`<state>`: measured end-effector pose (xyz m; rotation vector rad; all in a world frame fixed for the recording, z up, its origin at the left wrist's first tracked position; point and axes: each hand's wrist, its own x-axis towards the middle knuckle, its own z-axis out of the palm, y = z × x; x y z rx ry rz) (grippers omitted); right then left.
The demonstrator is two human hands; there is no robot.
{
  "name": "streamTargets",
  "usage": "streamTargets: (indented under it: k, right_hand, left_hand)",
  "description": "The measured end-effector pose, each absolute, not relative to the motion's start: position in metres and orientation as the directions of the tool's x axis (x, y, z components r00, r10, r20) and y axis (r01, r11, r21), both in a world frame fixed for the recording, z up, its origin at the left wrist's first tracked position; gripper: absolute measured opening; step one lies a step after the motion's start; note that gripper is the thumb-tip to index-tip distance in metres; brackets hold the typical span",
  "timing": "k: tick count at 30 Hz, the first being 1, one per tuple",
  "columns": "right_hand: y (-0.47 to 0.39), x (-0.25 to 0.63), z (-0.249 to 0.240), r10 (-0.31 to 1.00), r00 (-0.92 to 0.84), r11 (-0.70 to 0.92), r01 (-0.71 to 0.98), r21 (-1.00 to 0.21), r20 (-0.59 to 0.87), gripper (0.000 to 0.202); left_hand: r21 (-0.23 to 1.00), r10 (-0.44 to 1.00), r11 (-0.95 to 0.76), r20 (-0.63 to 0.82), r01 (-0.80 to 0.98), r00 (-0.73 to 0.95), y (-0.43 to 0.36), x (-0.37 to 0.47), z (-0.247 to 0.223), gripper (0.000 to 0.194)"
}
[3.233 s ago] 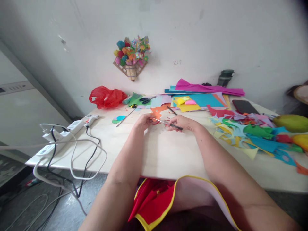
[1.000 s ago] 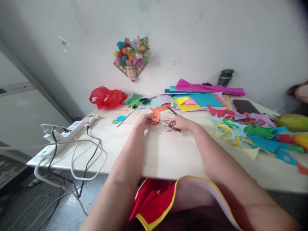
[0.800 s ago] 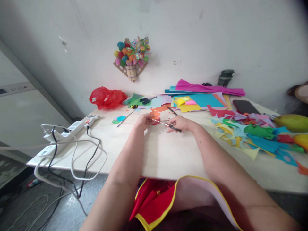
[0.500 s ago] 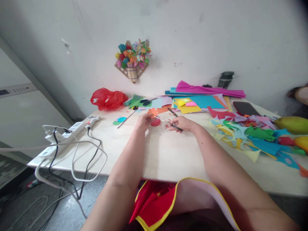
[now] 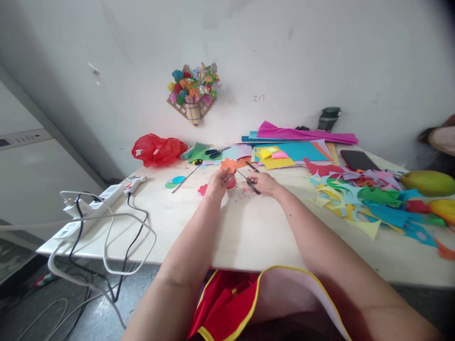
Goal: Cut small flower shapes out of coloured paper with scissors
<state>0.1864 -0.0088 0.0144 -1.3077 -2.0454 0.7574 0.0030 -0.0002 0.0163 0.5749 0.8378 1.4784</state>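
Note:
My left hand (image 5: pixel 218 182) pinches an orange flower-shaped paper (image 5: pixel 228 166) above the middle of the table. Close by on the right, my right hand (image 5: pixel 261 183) is closed round the black handles of a pair of scissors (image 5: pixel 253 187), whose blades point up and left toward the orange paper. Red paper (image 5: pixel 231 182) lies between the hands, partly hidden by my left fingers. A pinkish-red paper piece (image 5: pixel 203 189) is just left of my left hand. Small dark bits are scattered on the table below the scissors.
Paper scraps (image 5: pixel 387 201) and a phone (image 5: pixel 359 160) lie at right. Coloured sheets (image 5: pixel 305 151), dark-handled scissors (image 5: pixel 214 153) and a red plastic bag (image 5: pixel 159 150) are at the back. Blue and green discs (image 5: pixel 178 179) and a power strip (image 5: pixel 106 196) with cables sit left.
The orange flower paper shows more fully, held up in my left hand. My right hand has turned the scissors more steeply. The pinkish-red piece beside my left wrist has come into sight.

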Motion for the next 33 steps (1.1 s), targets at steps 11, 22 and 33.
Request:
streamTargets:
  k: [11,22,33]
  right_hand:
    - [-0.027,0.179,0.032,0.944,-0.239,0.325,0.802,-0.502,0.229,0.029]
    - [-0.027,0.177,0.033,0.947,-0.219,0.308,0.83,-0.466,0.235,0.03]
    - [-0.029,0.175,0.035,0.946,-0.194,0.3,0.823,-0.481,0.259,0.032]
  left_hand:
    - [0.776,0.991,0.04,-0.112,-0.63,-0.075,-0.002,0.013,0.012,0.017]
    - [0.757,0.993,0.03,-0.099,-0.652,-0.069,0.002,0.016,0.004,0.012]
    - [0.738,0.986,0.056,-0.148,-0.673,-0.081,0.001,0.019,0.007,0.006]
